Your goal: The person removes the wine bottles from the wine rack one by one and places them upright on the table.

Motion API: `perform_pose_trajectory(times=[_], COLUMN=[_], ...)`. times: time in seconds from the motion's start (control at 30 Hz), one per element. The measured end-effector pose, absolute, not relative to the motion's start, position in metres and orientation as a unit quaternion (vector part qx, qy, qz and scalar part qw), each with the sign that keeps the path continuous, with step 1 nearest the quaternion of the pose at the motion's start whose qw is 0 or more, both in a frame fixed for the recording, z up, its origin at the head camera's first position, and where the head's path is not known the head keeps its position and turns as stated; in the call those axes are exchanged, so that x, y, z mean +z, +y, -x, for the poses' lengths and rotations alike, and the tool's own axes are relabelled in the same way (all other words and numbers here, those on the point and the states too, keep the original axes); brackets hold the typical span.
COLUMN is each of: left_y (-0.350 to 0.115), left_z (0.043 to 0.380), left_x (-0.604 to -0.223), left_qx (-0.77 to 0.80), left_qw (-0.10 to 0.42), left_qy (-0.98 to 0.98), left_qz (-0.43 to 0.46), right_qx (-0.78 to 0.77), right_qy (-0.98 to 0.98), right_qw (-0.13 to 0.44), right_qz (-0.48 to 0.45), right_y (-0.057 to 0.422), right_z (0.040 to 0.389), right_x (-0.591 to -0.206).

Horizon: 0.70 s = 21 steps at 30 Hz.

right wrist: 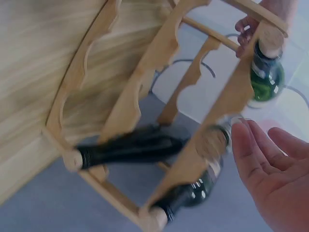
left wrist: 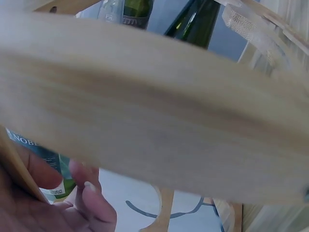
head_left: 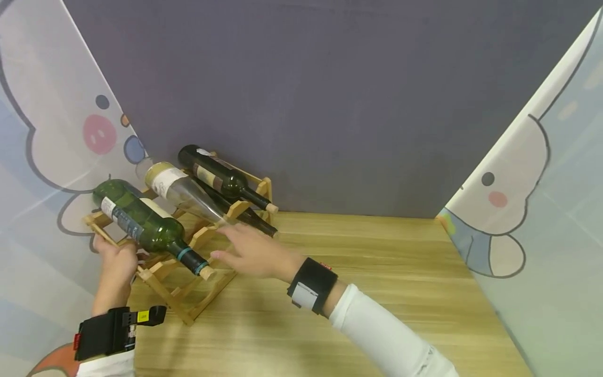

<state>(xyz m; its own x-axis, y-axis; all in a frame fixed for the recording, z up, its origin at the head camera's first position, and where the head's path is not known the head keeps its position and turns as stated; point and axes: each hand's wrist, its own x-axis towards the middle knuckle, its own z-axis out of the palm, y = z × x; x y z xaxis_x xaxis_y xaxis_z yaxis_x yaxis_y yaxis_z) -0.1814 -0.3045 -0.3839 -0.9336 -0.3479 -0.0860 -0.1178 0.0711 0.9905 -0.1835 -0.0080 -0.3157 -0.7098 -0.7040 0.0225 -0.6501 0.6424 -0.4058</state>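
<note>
A wooden wine rack (head_left: 164, 296) stands at the left, holding several corked bottles on their sides. My left hand (head_left: 118, 262) grips the rack's left side rail, beneath a green wine bottle (head_left: 157, 233) on the top tier. Beside that lies a clear wine bottle (head_left: 188, 196) with a white label. The fingertips of my right hand (head_left: 256, 251) are at its neck, fingers extended and not wrapped around it. A dark wine bottle (head_left: 231, 180) rests at the back of the top tier. Another dark bottle (head_left: 258, 221) lies lower, partly hidden. The rack's wood covers much of the left wrist view.
The rack stands on a wood-grain tabletop (head_left: 367, 293). A dark grey panel (head_left: 330, 104) rises behind it. Pale cartoon-printed panels (head_left: 47, 157) flank both sides, the left one close to the rack.
</note>
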Motion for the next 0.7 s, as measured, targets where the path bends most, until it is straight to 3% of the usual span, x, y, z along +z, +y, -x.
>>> perform_pose_trajectory(times=[0.17, 0.7], left_y=[-0.305, -0.302], left_z=[0.181, 0.182], left_x=[-0.384, -0.388], left_qx=[-0.653, -0.677], left_qw=[0.086, 0.112], left_qy=[-0.733, -0.711], left_qz=[-0.168, -0.153], right_qx=[-0.234, -0.512], right_qy=[0.900, 0.802], right_qw=[0.078, 0.196], right_qz=[0.359, 0.236], right_y=[-0.027, -0.069], right_z=[0.184, 0.171], right_x=[-0.329, -0.358])
